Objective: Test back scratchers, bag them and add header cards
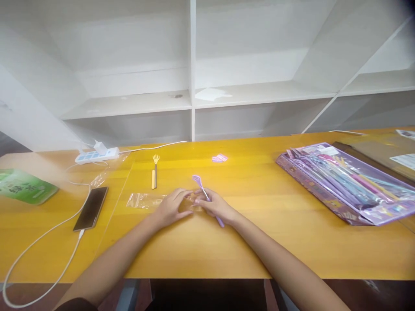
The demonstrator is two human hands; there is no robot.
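Note:
My right hand is closed round a purple back scratcher, its claw-shaped head pointing away from me and its handle end sticking out below my fingers. Close by on the left, my left hand has its thumb and fingers apart, with nothing visibly gripped. It rests against a clear plastic sleeve lying flat, part of which is hidden beneath the hand. Beyond the sleeve lies a yellow back scratcher with a small claw head and a dark metal shaft. A small pink label sits farther back.
On the right, an open purple box holds several wrapped scratchers beside brown cardboard. To the left are a charging phone, a white power strip and a green package. White shelving stands behind the table.

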